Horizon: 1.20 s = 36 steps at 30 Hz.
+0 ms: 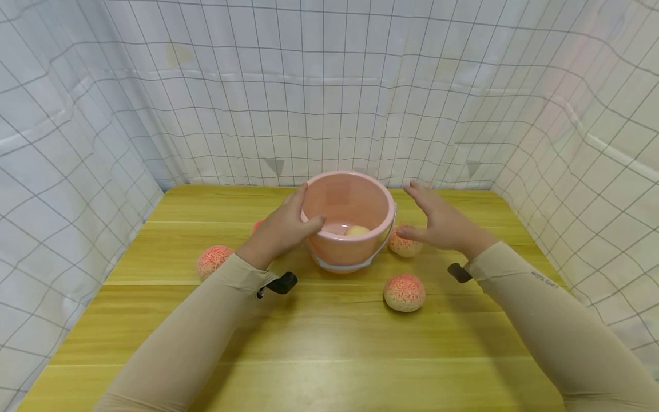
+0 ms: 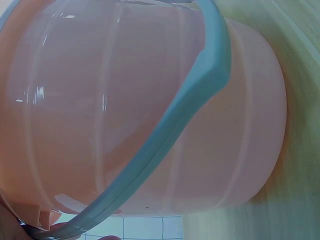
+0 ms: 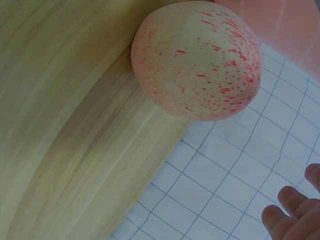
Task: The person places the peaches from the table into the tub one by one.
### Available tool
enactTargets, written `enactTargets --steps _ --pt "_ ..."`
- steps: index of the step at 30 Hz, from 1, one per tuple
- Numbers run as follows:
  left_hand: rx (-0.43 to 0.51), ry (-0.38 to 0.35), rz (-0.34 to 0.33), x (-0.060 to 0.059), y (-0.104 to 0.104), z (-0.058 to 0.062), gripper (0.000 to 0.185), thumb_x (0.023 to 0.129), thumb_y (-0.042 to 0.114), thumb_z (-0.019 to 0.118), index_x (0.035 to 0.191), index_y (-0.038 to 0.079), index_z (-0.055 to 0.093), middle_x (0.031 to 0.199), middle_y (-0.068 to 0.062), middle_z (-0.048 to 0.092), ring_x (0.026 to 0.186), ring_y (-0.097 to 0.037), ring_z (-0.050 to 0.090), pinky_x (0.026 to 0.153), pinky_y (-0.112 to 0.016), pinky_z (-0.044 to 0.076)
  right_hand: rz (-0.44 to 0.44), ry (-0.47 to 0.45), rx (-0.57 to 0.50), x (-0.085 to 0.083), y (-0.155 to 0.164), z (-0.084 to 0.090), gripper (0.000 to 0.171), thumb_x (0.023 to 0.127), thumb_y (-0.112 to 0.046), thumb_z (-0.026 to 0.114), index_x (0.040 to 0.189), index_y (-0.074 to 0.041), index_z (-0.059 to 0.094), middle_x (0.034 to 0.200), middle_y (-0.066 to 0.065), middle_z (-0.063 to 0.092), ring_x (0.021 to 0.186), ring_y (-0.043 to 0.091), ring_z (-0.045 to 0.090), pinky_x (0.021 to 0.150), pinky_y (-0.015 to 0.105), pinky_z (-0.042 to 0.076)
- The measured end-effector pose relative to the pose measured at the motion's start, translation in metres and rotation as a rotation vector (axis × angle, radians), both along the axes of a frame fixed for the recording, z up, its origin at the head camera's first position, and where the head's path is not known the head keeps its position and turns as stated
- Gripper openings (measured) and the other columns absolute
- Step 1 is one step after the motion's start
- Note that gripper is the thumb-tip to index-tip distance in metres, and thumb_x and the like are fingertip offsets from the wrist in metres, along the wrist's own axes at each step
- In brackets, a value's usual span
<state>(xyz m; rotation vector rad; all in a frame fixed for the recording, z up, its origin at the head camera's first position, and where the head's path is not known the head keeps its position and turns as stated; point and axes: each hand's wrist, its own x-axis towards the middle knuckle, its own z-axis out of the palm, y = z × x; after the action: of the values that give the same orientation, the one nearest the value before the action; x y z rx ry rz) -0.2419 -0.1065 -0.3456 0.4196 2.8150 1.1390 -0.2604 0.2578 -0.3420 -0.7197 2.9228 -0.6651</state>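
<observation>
**Left hand grips the pink bucket's rim; right hand hovers open beside it**

A pink bucket (image 1: 349,220) stands upright on the yellow wooden table (image 1: 319,343), toward the far middle of it. The left hand (image 1: 282,228) holds the bucket at its left rim: the thumb is hooked over the edge into the bucket while the other fingers curl round the outside wall. The bucket's pale blue handle (image 2: 165,145) lies down against its near side. A small yellowish ball (image 1: 357,230) lies inside on the bucket's bottom, just right of the thumb tip.

The right hand (image 1: 444,224) is just right of the bucket, apart from it, with fingers straight and spread and holding nothing. A red-speckled peach (image 1: 404,244) rests on the table under that hand's thumb, close against the bucket's right side; whether the thumb touches it cannot be told. Another speckled peach (image 1: 404,292) lies nearer, to the right of centre. A third (image 1: 213,260) lies left of the left wrist, and part of a fourth (image 1: 257,225) shows behind the left hand. Checked cloth walls (image 1: 154,103) surround the table.
</observation>
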Motion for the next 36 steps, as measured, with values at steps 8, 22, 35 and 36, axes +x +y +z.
enactTargets --steps 8,22,35,36 --pt "0.02 0.006 -0.009 0.0 0.0 -0.001 0.101 0.096 0.058 0.058 0.171 0.014 0.007 0.175 -0.015 0.021 0.157 -0.034 0.032 0.125 -0.059 0.033 0.006 -0.037 0.015 0.002 0.005 -0.013 0.106 0.094 -0.053 0.075 0.171 -0.013 0.015 0.178 0.017 0.004 0.163 0.045 0.004 0.127 0.07 0.011" --pt "0.027 0.004 -0.009 -0.002 -0.001 -0.001 0.1 0.096 0.058 0.057 0.171 0.014 0.008 0.175 -0.014 0.02 0.157 -0.034 0.032 0.125 -0.059 0.032 -0.019 -0.136 0.029 -0.002 0.018 -0.044 0.112 0.09 -0.051 0.08 0.171 -0.015 0.013 0.178 0.015 0.004 0.163 0.043 0.009 0.128 0.067 0.015" --pt "0.016 0.003 -0.007 -0.002 -0.001 -0.003 0.101 0.096 0.059 0.057 0.171 0.016 0.007 0.175 -0.014 0.019 0.157 -0.035 0.032 0.124 -0.061 0.034 -0.002 -0.172 0.024 -0.004 0.018 -0.056 0.119 0.084 -0.041 0.089 0.17 -0.007 0.014 0.173 0.023 0.023 0.157 0.046 0.028 0.126 0.063 0.026" --pt "0.016 0.002 -0.006 -0.002 -0.001 -0.003 0.101 0.096 0.059 0.057 0.171 0.016 0.007 0.175 -0.014 0.019 0.157 -0.036 0.032 0.124 -0.061 0.034 -0.002 -0.175 0.024 -0.004 0.018 -0.057 0.119 0.084 -0.04 0.09 0.17 -0.007 0.014 0.173 0.023 0.023 0.157 0.046 0.029 0.126 0.063 0.027"
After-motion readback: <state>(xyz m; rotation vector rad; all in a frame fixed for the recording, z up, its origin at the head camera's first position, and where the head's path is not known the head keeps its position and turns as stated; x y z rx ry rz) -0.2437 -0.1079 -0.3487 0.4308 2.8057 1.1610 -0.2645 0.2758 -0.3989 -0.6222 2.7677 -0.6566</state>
